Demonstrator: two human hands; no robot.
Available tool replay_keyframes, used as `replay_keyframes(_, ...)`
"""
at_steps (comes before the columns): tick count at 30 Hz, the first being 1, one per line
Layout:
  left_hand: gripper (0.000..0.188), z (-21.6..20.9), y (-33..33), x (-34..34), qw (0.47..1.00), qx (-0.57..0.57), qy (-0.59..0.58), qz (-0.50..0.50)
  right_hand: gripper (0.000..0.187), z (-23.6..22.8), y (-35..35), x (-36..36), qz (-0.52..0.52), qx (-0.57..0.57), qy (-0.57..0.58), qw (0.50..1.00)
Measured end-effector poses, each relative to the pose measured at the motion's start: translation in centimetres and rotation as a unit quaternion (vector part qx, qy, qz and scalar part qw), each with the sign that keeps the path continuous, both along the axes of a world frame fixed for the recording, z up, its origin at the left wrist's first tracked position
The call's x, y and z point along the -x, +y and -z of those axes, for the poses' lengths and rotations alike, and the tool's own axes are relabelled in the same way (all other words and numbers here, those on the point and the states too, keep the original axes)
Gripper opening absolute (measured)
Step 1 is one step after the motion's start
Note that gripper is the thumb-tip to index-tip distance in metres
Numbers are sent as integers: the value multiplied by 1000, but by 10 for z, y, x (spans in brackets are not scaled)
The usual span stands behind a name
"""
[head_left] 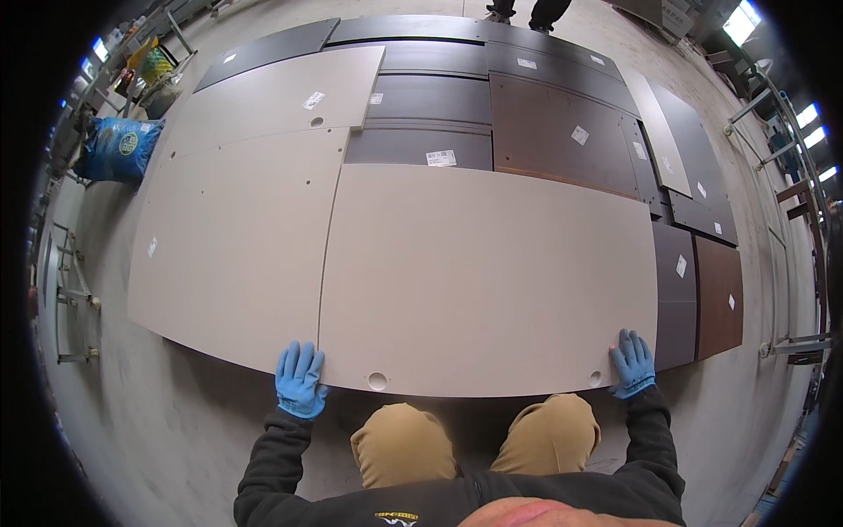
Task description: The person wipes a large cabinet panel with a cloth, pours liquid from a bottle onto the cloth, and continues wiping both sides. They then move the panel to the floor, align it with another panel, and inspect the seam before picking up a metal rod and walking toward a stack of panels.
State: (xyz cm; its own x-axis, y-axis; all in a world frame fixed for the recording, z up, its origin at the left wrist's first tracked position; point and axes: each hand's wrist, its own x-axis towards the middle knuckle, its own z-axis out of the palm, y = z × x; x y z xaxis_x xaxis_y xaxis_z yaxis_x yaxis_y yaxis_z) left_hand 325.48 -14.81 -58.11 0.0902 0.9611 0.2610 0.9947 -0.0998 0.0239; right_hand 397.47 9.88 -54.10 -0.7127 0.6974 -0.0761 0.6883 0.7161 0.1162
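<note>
1. Panel in front (487, 281), beige, lies flat at approx 6 o'clock of the spread, long side toward the knees (404, 443); prob. turned that way b/c both near corners are then w/in reach.
2. Left beige panel (233, 255) lies at its 9 o'clock, edges meeting at a narrow seam; close fit likely helps line them up.
3. Grey panels (439, 101) at 12 & brown panel (553, 123) at 1 o'clock lie flat too, w/ labels (441, 158) facing up, presumably for easy reading.
4. Round recesses (377, 381) sit nr the front edge, at 7 & 5 o'clock; both hands rest outboard of them.
5. L hand (299, 378), blue-gloved, at 7–8 o'clock: fingers straight, laid on left beige panel just beside the seam, pointing approx 12. Not closed round anything.
6. R hand (631, 362), same glove type, at 4–5 o'clock: fingers extended, slightly fanned, laid flat on the near corner of the panel in front, pointing approx 12.
7. Dark sleeves (277, 452) come up from 7 & 5 o'clock, arms wide, knees btwn; wide stance prob. gives even control.
8. Underside's in shadow, so can't tell what carries the stack.
</note>
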Motion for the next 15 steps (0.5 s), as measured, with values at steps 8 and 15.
replay_keyframes(8,56,8,-6,-1,1000,6,0,-6,93,3,1,-3,4,-4,21,1000)
replay_keyframes(15,59,2,-1,0,1000,-21,-1,15,74,17,-3,-2,-19,-70,63,995)
